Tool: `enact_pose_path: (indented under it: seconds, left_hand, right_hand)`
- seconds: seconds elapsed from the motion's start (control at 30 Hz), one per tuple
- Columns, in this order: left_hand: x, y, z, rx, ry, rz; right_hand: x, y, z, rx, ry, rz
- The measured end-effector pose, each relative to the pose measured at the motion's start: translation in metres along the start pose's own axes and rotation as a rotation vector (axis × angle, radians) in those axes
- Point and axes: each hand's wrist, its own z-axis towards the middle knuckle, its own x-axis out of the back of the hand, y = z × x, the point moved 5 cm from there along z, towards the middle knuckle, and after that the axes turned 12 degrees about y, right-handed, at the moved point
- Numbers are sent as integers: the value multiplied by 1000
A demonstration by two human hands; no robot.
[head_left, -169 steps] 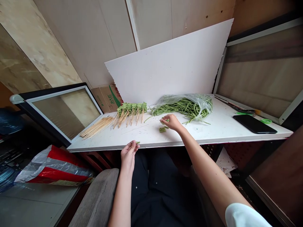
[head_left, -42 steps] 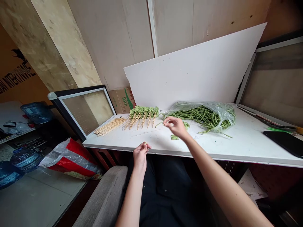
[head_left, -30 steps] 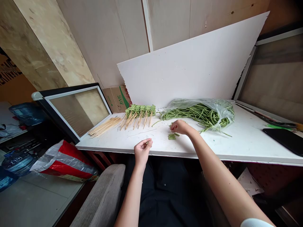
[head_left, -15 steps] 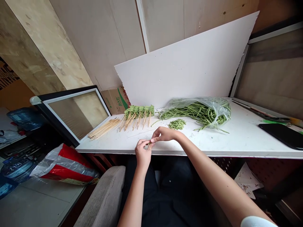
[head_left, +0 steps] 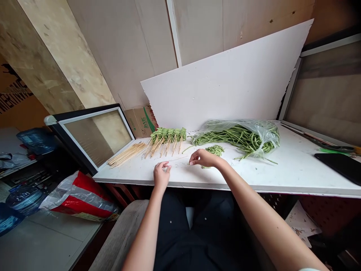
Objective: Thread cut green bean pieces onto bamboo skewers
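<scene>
My left hand (head_left: 161,174) rests on the near edge of the white table (head_left: 282,171), fingers pinched together. My right hand (head_left: 202,158) is a little to its right, also pinched, fingertips on the tabletop. What either pinch holds is too small to make out; a faint thin line runs between them. Just behind the right hand lies a small heap of cut green bean pieces (head_left: 215,150). Farther back is a clear plastic bag of long green beans (head_left: 245,134). A row of bean-loaded skewers (head_left: 168,136) lies at the back left, with bare bamboo skewers (head_left: 126,153) beside it.
A black phone (head_left: 342,163) lies at the table's right end, with scissors (head_left: 329,148) behind it. A white board (head_left: 225,79) leans on the wall. A glass-lidded chest (head_left: 94,133), a cardboard box (head_left: 140,120) and a red-and-white sack (head_left: 77,192) are to the left.
Half a second ago my hands met at the table edge with a green piece between the fingers. They have since drawn apart, the left moving slightly left and the right moving right.
</scene>
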Motion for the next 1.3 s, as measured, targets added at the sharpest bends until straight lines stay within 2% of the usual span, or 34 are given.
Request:
enact_pose_path:
  seconds: [0.13,0.2,0.3,0.4,0.53,0.63,0.77,0.9,1.0,1.1,1.17,1.3]
  left_hand:
    - [3,-39,45,-74,-191,344]
    - [-2,-50,57,-157,-412,494]
    - [-10,-51,66,-235,-566,494]
    - [-20,-44,67,-280,-599,503]
    - [-26,-35,62,-303,-598,538]
    - [-18,-34,55,-300,-591,543]
    - [10,-45,39,-270,-549,521]
    - [55,-68,15,-171,-374,366]
    - [84,-84,-4,-133,-228,298]
    - [91,-94,-21,-72,-208,213]
    - [89,-96,-28,-8,-171,173]
    - [81,-99,-38,68,-109,102]
  right_hand:
    - [34,-6,-8,-11,169,-13]
    - [43,-8,-11,-10,222,-10]
    - [48,-6,-12,-1,272,-10]
    - [47,-3,-11,6,285,-13]
    - [43,3,-10,16,300,-11]
    - [44,10,-8,21,365,13]
    - [37,29,-3,-18,493,146]
    - [0,50,6,-187,583,523]
    - [-40,47,11,-230,513,711]
    - [-68,33,10,-209,398,817]
    - [-77,24,7,-201,357,887]
    - [-79,19,1,-211,332,932]
